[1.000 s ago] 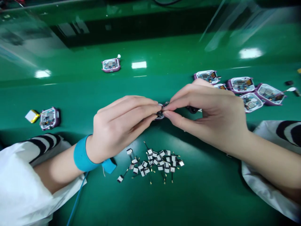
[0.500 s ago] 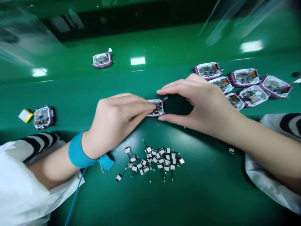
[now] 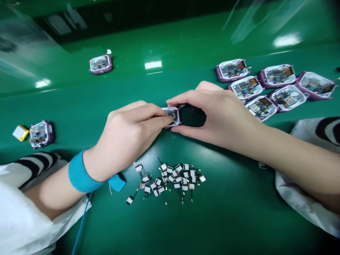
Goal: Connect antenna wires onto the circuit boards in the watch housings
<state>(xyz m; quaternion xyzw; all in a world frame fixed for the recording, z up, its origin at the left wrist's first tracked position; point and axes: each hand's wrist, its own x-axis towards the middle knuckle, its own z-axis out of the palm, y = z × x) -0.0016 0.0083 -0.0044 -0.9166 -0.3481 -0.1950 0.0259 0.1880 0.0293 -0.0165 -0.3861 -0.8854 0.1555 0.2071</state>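
Observation:
A purple-and-white watch case (image 3: 174, 115) with an exposed circuit board lies between my hands on the green table. My left hand (image 3: 130, 132), with a blue wrist strap (image 3: 82, 172), has its fingers pressed together over the left part of the case. Whatever its fingertips hold inside, if anything, is hidden. My right hand (image 3: 220, 109) grips the right end of the case, thumb at the near edge and index finger at the far edge.
Small square parts with black leads (image 3: 172, 177) lie in a pile nearer me. Several open watch cases (image 3: 277, 76) sit at the right. Another case (image 3: 101, 64) is at the back left, and one (image 3: 41, 133) beside a yellow-edged battery (image 3: 20, 132) at far left.
The view has shifted slightly. My right hand has moved a little left along with the case and now closes on its edges; my left fingers stay over the board.

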